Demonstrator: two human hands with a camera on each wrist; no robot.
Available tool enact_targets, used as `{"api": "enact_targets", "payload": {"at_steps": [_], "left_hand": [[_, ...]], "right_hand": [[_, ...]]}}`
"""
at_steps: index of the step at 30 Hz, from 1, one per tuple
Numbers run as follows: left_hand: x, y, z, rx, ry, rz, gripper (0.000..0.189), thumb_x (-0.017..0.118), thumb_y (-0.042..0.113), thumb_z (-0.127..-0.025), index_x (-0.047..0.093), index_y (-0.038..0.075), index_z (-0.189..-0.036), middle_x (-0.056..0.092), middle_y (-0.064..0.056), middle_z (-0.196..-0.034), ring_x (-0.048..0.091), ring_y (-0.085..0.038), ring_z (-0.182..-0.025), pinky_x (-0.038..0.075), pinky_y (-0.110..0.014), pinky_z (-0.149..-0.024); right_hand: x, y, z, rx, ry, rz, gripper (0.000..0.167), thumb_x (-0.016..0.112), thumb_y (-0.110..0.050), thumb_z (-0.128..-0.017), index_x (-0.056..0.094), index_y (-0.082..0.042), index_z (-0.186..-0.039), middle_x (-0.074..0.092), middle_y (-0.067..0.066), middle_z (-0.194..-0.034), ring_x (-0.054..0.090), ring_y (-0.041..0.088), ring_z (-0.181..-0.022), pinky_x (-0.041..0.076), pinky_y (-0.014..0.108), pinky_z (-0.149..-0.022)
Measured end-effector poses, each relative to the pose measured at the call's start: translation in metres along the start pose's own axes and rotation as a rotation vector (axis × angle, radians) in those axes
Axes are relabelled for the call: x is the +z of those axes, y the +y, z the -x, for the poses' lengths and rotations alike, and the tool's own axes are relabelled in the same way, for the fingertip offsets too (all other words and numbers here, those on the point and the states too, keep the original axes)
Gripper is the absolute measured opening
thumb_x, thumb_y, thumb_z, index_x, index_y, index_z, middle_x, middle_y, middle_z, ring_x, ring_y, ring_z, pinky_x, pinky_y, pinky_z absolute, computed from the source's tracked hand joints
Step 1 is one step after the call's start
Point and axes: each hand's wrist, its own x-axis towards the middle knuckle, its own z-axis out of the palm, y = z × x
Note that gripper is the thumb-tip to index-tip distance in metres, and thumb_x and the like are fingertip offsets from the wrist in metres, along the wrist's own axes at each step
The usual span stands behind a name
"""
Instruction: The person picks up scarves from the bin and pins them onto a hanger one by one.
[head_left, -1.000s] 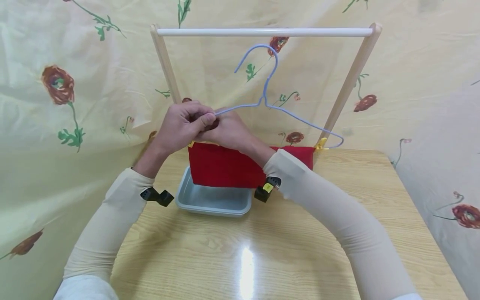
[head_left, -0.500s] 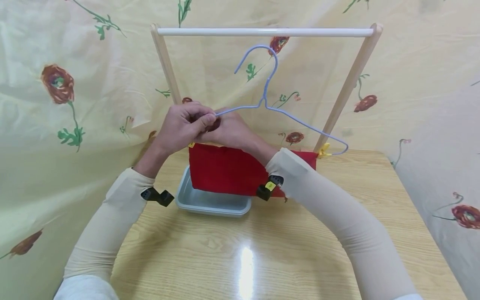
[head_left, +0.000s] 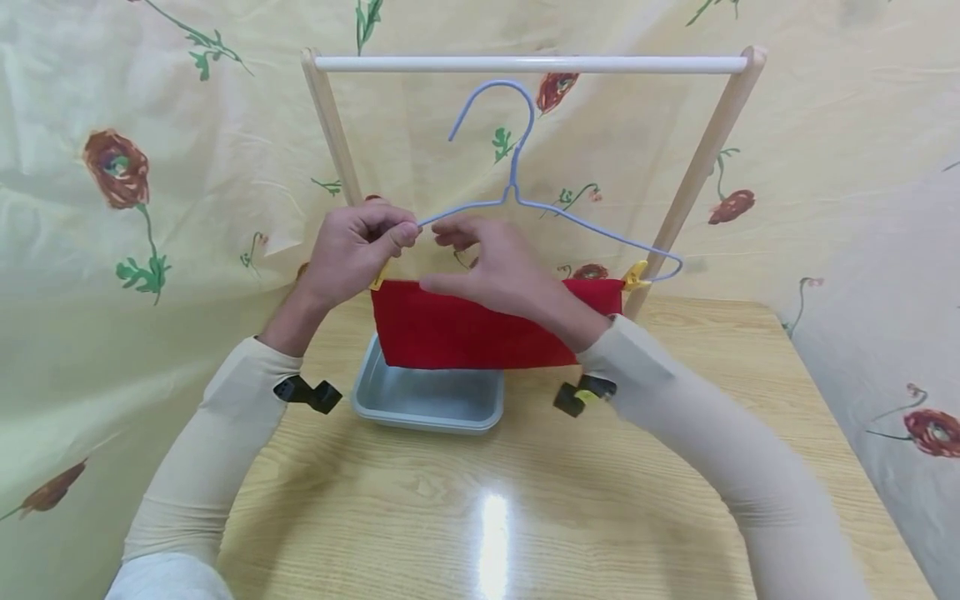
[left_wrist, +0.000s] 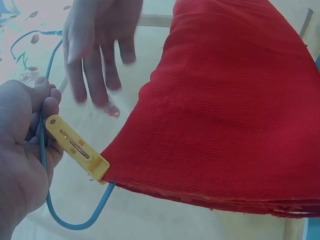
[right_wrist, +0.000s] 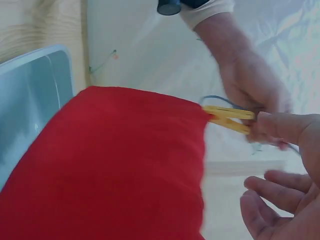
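My left hand (head_left: pixel 360 250) pinches the left shoulder of a blue wire clothes hanger (head_left: pixel 592 227), whose hook points up. A folded red cloth (head_left: pixel 465 333) hangs from the hanger's lower wire. One yellow clothespin (left_wrist: pixel 77 147) clips the cloth's corner beside my left fingers; another yellow clothespin (head_left: pixel 635 275) grips the far right corner. My right hand (head_left: pixel 502 267) is in front of the cloth with fingers spread and nothing between them. In the right wrist view its thumb and fingers are apart near the left clothespin (right_wrist: pixel 230 117).
A rack with a white rod (head_left: pixel 525 65) and wooden posts (head_left: pixel 701 179) stands behind the hanger. Below the cloth, a grey-blue tray (head_left: pixel 427 417) sits on the wooden table (head_left: pixel 420 508). A flowered curtain (head_left: pixel 187 233) surrounds the table.
My right hand has come away from my left hand, moving right with its fingers opening. The hanger has shifted slightly left and up, and the cloth has swung a little.
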Motion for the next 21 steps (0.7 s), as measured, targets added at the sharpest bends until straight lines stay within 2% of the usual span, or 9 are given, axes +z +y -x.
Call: {"api": "enact_targets", "payload": {"at_steps": [3,7,12,15,17,21], "left_hand": [[-0.002,0.000,0.001,-0.013,0.008,0.007,0.010,0.071,-0.004,-0.092,0.075,-0.007,-0.100,0.064,0.000,-0.081,0.056,-0.016,-0.068,0.049,-0.022,-0.062],[-0.005,-0.001,0.002,-0.017,0.018,0.015,0.009,0.071,-0.004,-0.092,0.076,-0.007,-0.099,0.063,0.001,-0.081,0.055,-0.016,-0.068,0.048,-0.022,-0.062],[-0.007,0.001,0.001,-0.004,0.017,0.019,0.009,0.071,-0.004,-0.092,0.076,-0.008,-0.098,0.064,0.002,-0.081,0.055,-0.016,-0.067,0.048,-0.022,-0.061],[-0.009,0.001,0.002,0.006,0.021,0.020,0.008,0.071,-0.006,-0.091,0.075,-0.008,-0.098,0.065,0.004,-0.080,0.056,-0.015,-0.067,0.049,-0.021,-0.061],[-0.010,0.001,0.003,0.013,0.024,0.023,0.008,0.071,-0.007,-0.091,0.075,-0.008,-0.098,0.065,0.005,-0.080,0.055,-0.015,-0.067,0.049,-0.021,-0.061],[-0.012,0.003,0.004,0.021,0.022,0.027,0.008,0.071,-0.008,-0.090,0.075,-0.009,-0.097,0.065,0.005,-0.080,0.056,-0.015,-0.067,0.049,-0.021,-0.061]], "right_hand": [[-0.016,-0.002,0.019,-0.016,0.011,0.024,0.066,0.084,-0.042,-0.083,0.060,-0.020,-0.141,0.064,-0.005,-0.134,0.060,0.014,-0.115,0.056,0.034,-0.090],[-0.033,0.000,0.043,-0.106,0.057,0.001,0.054,0.085,-0.034,-0.084,0.068,-0.017,-0.132,0.070,-0.004,-0.125,0.064,0.013,-0.107,0.058,0.034,-0.088],[-0.059,0.006,0.068,-0.291,0.177,-0.083,0.038,0.086,-0.010,-0.083,0.076,-0.007,-0.119,0.076,0.002,-0.113,0.070,0.013,-0.098,0.059,0.027,-0.081],[-0.078,0.010,0.078,-0.349,0.236,-0.102,0.036,0.084,0.003,-0.080,0.076,-0.003,-0.115,0.077,0.004,-0.107,0.072,0.012,-0.095,0.058,0.023,-0.079],[-0.090,0.015,0.083,-0.336,0.265,-0.101,0.035,0.082,0.006,-0.081,0.077,-0.002,-0.114,0.077,0.002,-0.104,0.072,0.012,-0.092,0.058,0.021,-0.078],[-0.112,0.027,0.089,-0.246,0.324,-0.089,0.029,0.080,0.001,-0.085,0.077,-0.002,-0.113,0.077,-0.005,-0.103,0.071,0.013,-0.088,0.056,0.018,-0.078]]}}
